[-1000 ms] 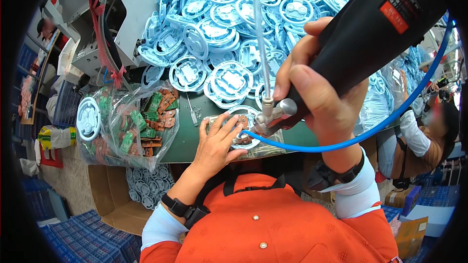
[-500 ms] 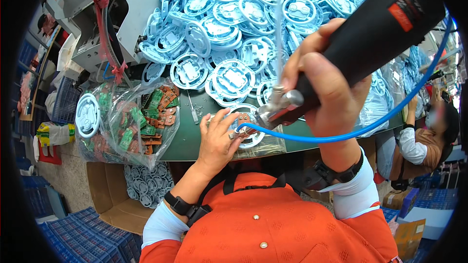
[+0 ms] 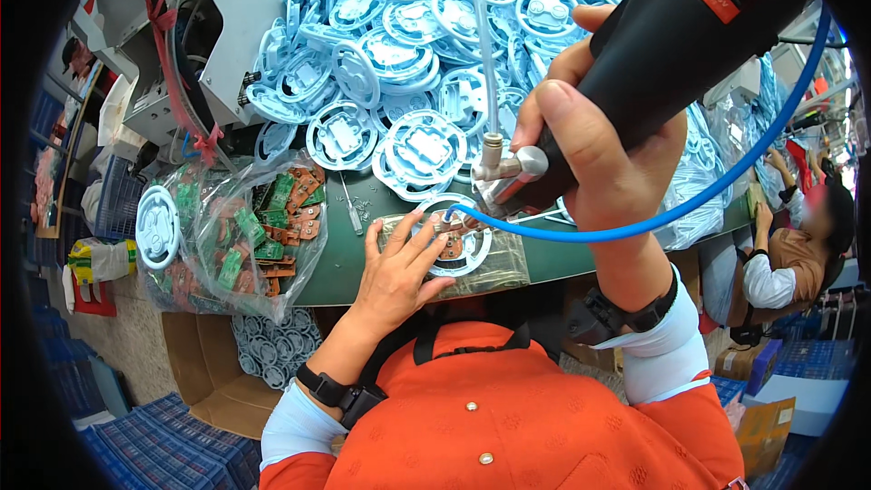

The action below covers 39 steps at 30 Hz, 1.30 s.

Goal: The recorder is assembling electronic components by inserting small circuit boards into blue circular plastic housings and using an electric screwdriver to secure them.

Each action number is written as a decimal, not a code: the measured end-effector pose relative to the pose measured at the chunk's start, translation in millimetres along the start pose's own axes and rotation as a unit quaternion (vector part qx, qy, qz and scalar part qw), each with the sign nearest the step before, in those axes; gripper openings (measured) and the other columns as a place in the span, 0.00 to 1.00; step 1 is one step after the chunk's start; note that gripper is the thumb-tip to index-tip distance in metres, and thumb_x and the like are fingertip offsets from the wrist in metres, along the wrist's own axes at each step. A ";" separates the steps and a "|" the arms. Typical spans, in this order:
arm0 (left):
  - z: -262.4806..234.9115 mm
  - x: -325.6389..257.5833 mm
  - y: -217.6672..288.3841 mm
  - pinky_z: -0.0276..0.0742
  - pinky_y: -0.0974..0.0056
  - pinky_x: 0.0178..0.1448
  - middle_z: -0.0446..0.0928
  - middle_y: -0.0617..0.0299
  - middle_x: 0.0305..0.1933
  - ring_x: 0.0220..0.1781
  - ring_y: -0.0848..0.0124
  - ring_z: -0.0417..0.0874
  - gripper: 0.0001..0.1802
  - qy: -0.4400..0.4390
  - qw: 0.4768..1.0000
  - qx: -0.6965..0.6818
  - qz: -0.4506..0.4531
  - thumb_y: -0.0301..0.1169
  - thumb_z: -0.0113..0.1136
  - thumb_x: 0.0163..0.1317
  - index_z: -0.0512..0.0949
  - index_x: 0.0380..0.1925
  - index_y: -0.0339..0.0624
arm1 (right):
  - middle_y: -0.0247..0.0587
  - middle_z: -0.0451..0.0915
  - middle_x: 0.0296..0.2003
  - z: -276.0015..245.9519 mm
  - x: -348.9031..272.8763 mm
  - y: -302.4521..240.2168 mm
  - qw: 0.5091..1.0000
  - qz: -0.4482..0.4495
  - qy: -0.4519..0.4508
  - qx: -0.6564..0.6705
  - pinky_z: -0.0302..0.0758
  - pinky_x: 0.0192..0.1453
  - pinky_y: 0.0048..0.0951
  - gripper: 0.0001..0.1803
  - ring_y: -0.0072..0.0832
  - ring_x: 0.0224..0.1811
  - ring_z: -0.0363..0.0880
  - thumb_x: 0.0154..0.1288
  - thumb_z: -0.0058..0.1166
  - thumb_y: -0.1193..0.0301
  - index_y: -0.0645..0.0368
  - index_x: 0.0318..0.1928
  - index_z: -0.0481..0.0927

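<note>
My right hand (image 3: 612, 159) is wrapped round a black power screwdriver (image 3: 676, 59) with a metal nose and a blue hose. Its tip points down-left onto a brown circuit board (image 3: 451, 249) inside a light blue plastic ring-shaped part (image 3: 478, 259). That part lies on a tape-covered pad (image 3: 504, 265) at the table's near edge. My left hand (image 3: 392, 283) is spread flat, fingertips resting on the part's left side beside the tip, thumb stretched out. The exact contact of the tip is partly hidden by the hose and fingers.
A large heap of light blue parts (image 3: 395, 54) covers the back. To the left, a clear bag (image 3: 299, 259) holds green and brown boards; a ring part (image 3: 158, 227) leans on it. A small screwdriver (image 3: 352, 210) lies near loose screws. A co-worker (image 3: 794, 259) sits at right.
The power screwdriver's nose has moved slightly up and right over the board. My left thumb has moved down, away from the tip, and the left fingers lie flatter.
</note>
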<state>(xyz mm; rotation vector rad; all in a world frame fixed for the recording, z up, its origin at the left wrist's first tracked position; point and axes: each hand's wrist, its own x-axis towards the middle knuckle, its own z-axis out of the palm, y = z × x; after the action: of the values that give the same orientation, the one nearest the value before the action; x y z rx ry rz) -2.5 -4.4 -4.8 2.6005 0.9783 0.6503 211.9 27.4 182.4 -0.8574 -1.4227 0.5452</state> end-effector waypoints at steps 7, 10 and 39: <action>1.4 0.2 0.1 0.53 0.33 0.71 0.73 0.58 0.67 0.76 0.59 0.65 0.34 -0.007 1.000 -0.007 -0.008 0.44 0.75 0.52 0.78 0.58 0.46 | 0.41 0.76 0.29 2.7 -3.6 13.0 1.000 0.007 0.005 0.002 0.79 0.33 0.29 0.26 0.29 0.26 0.81 0.63 0.55 0.82 0.68 0.61 0.67; 0.8 -0.2 -0.1 0.53 0.33 0.71 0.73 0.58 0.67 0.76 0.59 0.65 0.34 -0.010 1.000 -0.005 -0.010 0.44 0.74 0.52 0.78 0.59 0.46 | 0.41 0.76 0.29 1.2 -4.6 16.6 0.999 -0.002 -0.011 -0.034 0.78 0.32 0.29 0.25 0.29 0.26 0.81 0.63 0.55 0.82 0.67 0.61 0.67; 1.8 29.9 15.1 0.62 0.47 0.64 0.76 0.58 0.55 0.61 0.56 0.75 0.17 0.070 0.997 -0.018 0.012 0.28 0.71 0.52 0.80 0.44 0.46 | 0.38 0.78 0.34 -33.2 -10.1 34.2 0.995 0.070 0.057 -0.033 0.79 0.38 0.24 0.27 0.23 0.32 0.82 0.61 0.65 0.77 0.66 0.58 0.66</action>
<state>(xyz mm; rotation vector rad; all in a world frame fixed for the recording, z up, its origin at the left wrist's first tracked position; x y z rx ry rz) 26.6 4.7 9.1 2.5680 0.9677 0.8595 248.9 34.0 151.5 -1.0312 -1.2889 0.5474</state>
